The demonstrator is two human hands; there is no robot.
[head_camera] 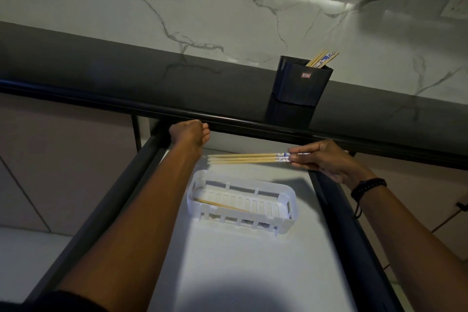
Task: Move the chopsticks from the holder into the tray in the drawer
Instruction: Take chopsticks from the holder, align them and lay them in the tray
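Observation:
A black square holder (300, 88) stands on the dark counter with several chopsticks (321, 59) sticking out of its top. My right hand (326, 161) grips the patterned ends of a few wooden chopsticks (243, 158), held level above the far side of the white slotted tray (241, 220). The tray sits in the open drawer (228, 261), and one chopstick (222, 205) lies inside it. My left hand (191, 134) rests closed against the drawer's far left corner, under the counter edge, and I cannot see anything in it.
The dark counter (126, 76) runs across the view with a marble wall (202, 7) behind it. Black drawer rails (354, 248) flank the white drawer floor on both sides. Cabinet fronts (50, 147) lie to the left and right.

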